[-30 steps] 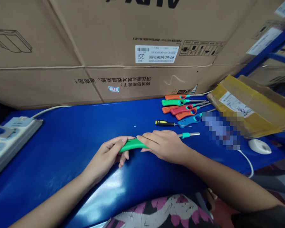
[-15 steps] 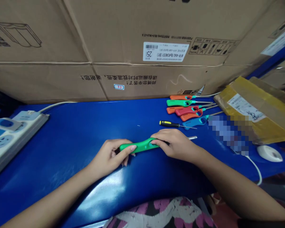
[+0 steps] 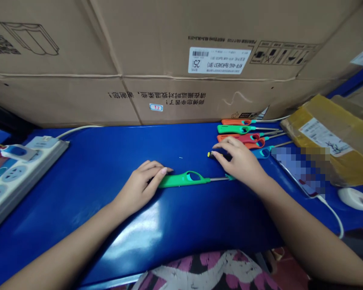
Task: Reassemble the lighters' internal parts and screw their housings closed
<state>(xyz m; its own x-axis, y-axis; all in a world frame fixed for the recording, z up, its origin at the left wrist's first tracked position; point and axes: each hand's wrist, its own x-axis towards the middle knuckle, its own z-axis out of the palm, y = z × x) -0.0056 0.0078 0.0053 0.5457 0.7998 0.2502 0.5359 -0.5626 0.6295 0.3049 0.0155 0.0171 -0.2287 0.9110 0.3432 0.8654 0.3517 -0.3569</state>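
Observation:
A green long-nosed lighter (image 3: 181,179) lies nearly level over the blue table, its metal barrel pointing right. My left hand (image 3: 143,183) is closed round its handle end, thumb on top. My right hand (image 3: 240,159) is over a small black-and-yellow screwdriver (image 3: 209,154), thumb and fingers apart on either side of its handle. Most of that screwdriver is hidden beneath the hand. Several other lighters lie behind the right hand, among them a green lighter (image 3: 232,129), a red lighter (image 3: 245,138) and a blue lighter (image 3: 262,152).
A large cardboard box (image 3: 166,88) stands along the table's back. At left is a white power strip (image 3: 27,171) with a plugged-in adapter. On the right are a yellow-taped parcel (image 3: 308,112), a phone (image 3: 302,173) on a white cable and a white mouse (image 3: 355,198).
My right hand has let go of the green lighter and moved up and right to the screwdriver. The lighter's barrel now shows. My left hand still holds its handle. The view has shifted slightly.

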